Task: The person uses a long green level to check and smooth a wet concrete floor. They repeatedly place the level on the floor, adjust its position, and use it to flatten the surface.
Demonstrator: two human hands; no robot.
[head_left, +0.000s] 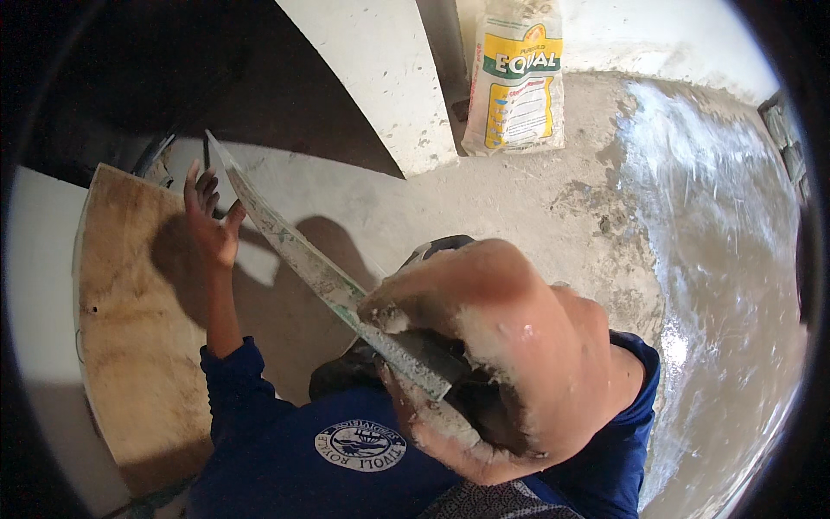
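Observation:
Close to the camera, my right hand (527, 346) is wrapped round the dark grip of a long, flat plastering trowel (298, 251), seen nearly edge-on. Pale plaster crusts its narrow blade, which slants away to the upper left; greenish patches show along it. Dried smears coat my right fingers. Farther off at the left, my left hand (212, 221) is raised with its fingers spread and nothing in it. Its thumb appears beside the blade's far part; whether they touch, I cannot tell.
A printed white, yellow and green sack (516, 86) stands by a pale pillar (380, 78). A wooden board (143, 320) lies at the left. Wet, shiny grey cement (718, 233) covers the floor at right, bordering rough, dry concrete (527, 203). Dark shadow fills the upper left.

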